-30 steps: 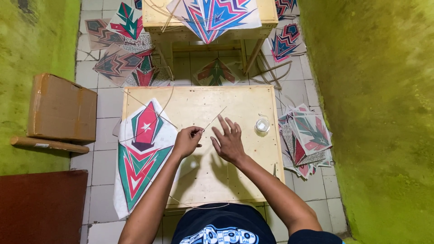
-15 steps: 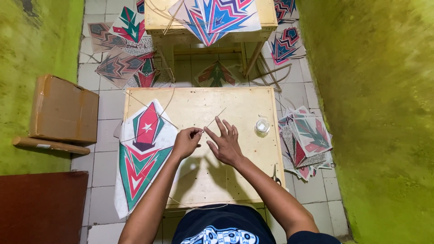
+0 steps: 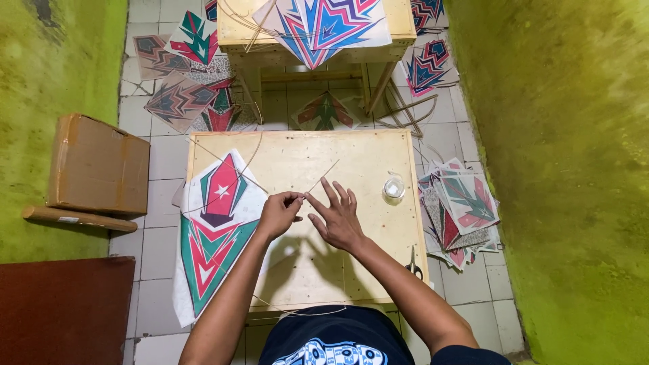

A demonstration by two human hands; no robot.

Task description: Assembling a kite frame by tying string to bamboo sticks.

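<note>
Thin stick (image 3: 323, 175) lies slanted over the table (image 3: 365, 145) centre, its lower end meeting the two hands. L hand (image 3: 277, 214) is closed in a pinch, thumb and forefinger tips together right at that end (whether they grip the stick itself or a thread on it, cannot tell; too fine). R hand (image 3: 340, 217) is open, fingers spread and straight, forefinger tip touching the pinch point, nothing held.

Vs. 1 s ago: R hand has dropped slightly toward the body and its fingers have fanned out more; L pinch is unchanged in place. Stick has not visibly shifted. Reads as fine work at the stick end going on, prob. a tie or wrap, not a reposition.

Around: kite sheet (image 3: 215, 226), red/green w/ a white star, lies just L of the hands, overhanging the table edge. Small clear cup (image 3: 393, 188) near the R edge, scissors (image 3: 413, 262) at the R near corner. Kite stack (image 3: 463, 209) on the floor to the R, box (image 3: 98, 164) on the floor to the L.
</note>
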